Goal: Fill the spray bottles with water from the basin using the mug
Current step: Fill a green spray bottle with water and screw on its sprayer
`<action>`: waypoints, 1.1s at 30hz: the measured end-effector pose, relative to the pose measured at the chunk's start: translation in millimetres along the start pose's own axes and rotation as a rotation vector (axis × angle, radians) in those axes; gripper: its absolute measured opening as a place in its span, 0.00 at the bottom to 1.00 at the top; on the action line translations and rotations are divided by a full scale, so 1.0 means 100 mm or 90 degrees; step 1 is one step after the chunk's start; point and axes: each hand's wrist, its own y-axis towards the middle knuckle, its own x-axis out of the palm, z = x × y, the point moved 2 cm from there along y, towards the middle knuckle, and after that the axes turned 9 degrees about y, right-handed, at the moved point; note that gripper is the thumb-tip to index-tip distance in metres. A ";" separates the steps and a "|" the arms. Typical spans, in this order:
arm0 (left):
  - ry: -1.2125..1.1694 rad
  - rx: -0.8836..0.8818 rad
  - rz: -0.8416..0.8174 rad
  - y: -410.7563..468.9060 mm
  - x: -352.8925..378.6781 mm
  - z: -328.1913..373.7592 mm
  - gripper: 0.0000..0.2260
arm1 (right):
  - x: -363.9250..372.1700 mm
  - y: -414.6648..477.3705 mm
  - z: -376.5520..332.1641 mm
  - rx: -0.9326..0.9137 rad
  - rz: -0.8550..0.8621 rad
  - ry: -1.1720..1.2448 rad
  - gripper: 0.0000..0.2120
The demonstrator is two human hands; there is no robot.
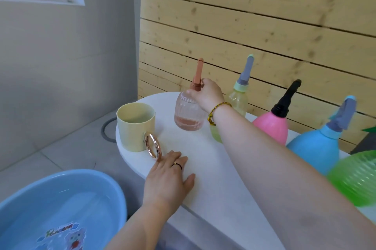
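Observation:
A clear ribbed spray bottle (188, 114) with a brown spray head stands at the far end of the white table (213, 168), with a little water in its bottom. My right hand (207, 94) grips its neck just under the head. A pale yellow mug (135, 126) with a rose-gold ring handle stands to its left. My left hand (167, 178) lies flat on the table, fingers apart, fingertips touching the mug's handle. A blue basin (61, 209) holding water sits at the lower left.
Along the wooden slat wall stand a yellow-green spray bottle (238, 97), a pink one (272, 125) with a black head, a blue one (317, 148) and a green ribbed one (358, 176). Grey floor tiles with a round drain lie to the left.

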 end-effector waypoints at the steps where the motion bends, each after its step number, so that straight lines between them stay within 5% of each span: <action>1: 0.005 -0.003 0.006 -0.01 -0.02 0.01 0.23 | -0.06 -0.10 -0.01 -0.016 0.004 0.000 0.15; 6: -0.012 -0.002 0.007 -0.03 -0.05 0.00 0.24 | -0.35 -0.56 0.03 -0.158 0.155 0.083 0.11; 8: -0.028 -0.007 0.007 -0.04 -0.07 0.02 0.33 | -0.50 -0.67 0.09 -0.195 0.250 0.118 0.09; 13: -0.037 -0.021 0.015 -0.05 -0.08 0.04 0.38 | -0.79 -0.62 0.27 -0.088 0.379 0.141 0.17; 17: -0.059 -0.046 0.007 -0.06 -0.09 0.04 0.44 | -0.78 -0.44 0.33 -0.009 0.328 0.098 0.26; 20: -0.015 -0.033 -0.030 -0.05 -0.10 0.07 0.28 | -0.74 -0.29 0.32 0.042 0.281 0.092 0.29; 23: 0.031 -0.005 -0.050 -0.03 -0.06 0.03 0.20 | -0.71 -0.20 0.29 0.051 0.229 0.111 0.22; 29: 0.038 0.003 0.006 -0.02 -0.04 0.02 0.26 | -0.73 -0.27 0.22 0.037 0.228 0.128 0.13; 33: -0.109 -0.005 0.007 -0.08 -0.15 0.01 0.26 | -0.82 -0.48 0.13 0.006 0.221 0.208 0.05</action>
